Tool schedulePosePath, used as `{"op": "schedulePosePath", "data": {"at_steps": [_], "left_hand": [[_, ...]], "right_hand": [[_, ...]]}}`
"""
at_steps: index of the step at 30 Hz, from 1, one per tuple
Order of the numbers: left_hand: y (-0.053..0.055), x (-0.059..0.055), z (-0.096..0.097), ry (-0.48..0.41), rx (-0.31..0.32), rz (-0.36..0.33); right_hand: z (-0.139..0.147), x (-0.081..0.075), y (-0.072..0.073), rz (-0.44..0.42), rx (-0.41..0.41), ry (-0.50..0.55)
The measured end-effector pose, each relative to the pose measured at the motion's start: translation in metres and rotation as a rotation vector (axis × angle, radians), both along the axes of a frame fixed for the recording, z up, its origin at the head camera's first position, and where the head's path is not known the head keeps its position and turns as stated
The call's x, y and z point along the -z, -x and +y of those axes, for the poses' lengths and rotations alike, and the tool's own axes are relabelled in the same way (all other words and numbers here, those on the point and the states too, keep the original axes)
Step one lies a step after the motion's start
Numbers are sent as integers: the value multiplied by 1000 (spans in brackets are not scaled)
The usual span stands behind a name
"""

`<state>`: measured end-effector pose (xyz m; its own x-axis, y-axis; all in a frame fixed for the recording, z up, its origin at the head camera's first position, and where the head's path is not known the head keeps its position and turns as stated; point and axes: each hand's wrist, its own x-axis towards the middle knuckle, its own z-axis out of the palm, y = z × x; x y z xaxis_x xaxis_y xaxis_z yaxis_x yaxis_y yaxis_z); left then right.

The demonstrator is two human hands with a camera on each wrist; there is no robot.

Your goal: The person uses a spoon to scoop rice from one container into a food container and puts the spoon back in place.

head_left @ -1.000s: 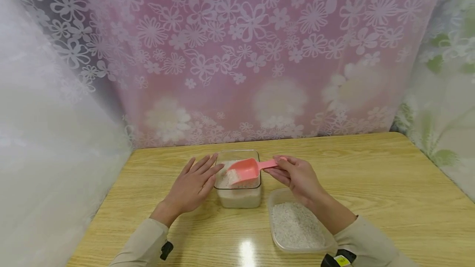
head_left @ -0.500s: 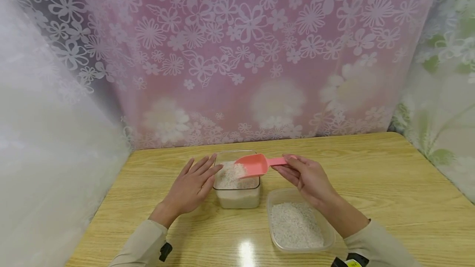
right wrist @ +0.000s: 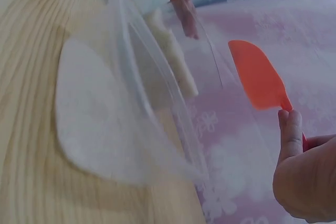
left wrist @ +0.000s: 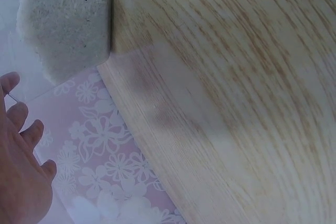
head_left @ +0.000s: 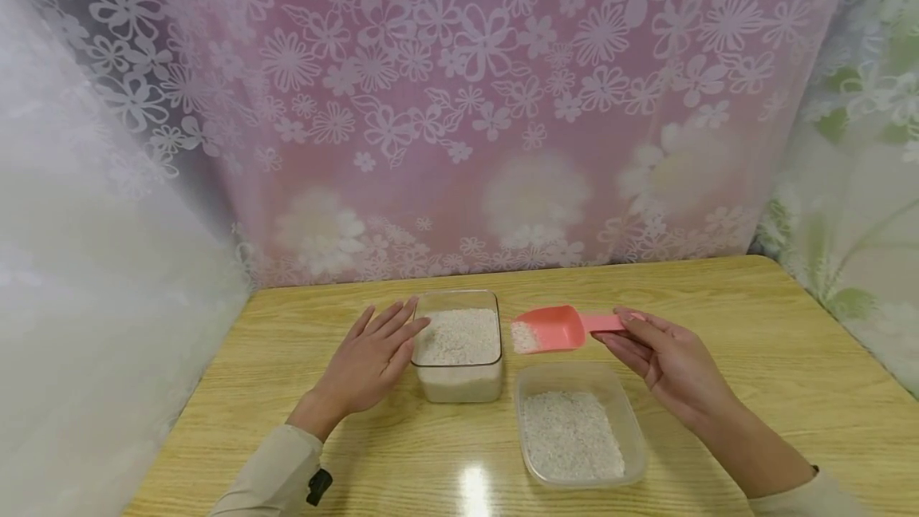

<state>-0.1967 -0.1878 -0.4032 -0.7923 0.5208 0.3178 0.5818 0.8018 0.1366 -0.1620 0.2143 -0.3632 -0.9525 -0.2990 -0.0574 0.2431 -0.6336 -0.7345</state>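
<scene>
My right hand (head_left: 671, 361) grips the handle of a pink scoop (head_left: 556, 329), held level with its mouth to the left. Some pale grain, which looks like rice, lies at the scoop's front lip. In the right wrist view the scoop (right wrist: 257, 74) shows from its underside, above the table. My left hand (head_left: 369, 357) has its fingers spread and rests at the left rim of a clear square container (head_left: 459, 383), well filled with the same pale grain. Nearer to me stands a shallow translucent plastic tub (head_left: 632, 429) with grain heaped toward its front.
The wooden table (head_left: 754, 341) carries both containers, the tub to the right and in front of the square one. A pink flowered curtain (head_left: 431, 102) hangs along the back edge, with pale sheets at the left and right.
My right hand has carried the scoop rightward, from over the square container to behind the tub. The left hand has stayed at the container's rim.
</scene>
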Motion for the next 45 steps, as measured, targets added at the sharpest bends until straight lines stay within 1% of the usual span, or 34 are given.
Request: {"op": "schedulePosePath", "data": {"at_steps": [5,11,16,18,26,32,39,45], "left_hand": [[0,-1,0,4,-10,-26],[-1,-1,0,-15,-5,-24],[-1,0,0,-17,-10,-29],[0,0,0,-16,-12,-32],[-1,1,1,-12,-22,-55],[-1,0,1,-17,-22,-67],[0,0,1,-27,-15,-68],[-1,0,2,-31,-11,-86]], "right_hand": [[30,10,-7,-15,-2,16],[62,23,-14,-17,21,14],[80,30,-19,-19,40,4],[85,32,-20,-5,44,-8],[94,37,-23,70,48,-68],[96,38,-24,82,64,-88],[98,40,-26,114,39,-79],[98,40,-26,121,47,-103]]}}
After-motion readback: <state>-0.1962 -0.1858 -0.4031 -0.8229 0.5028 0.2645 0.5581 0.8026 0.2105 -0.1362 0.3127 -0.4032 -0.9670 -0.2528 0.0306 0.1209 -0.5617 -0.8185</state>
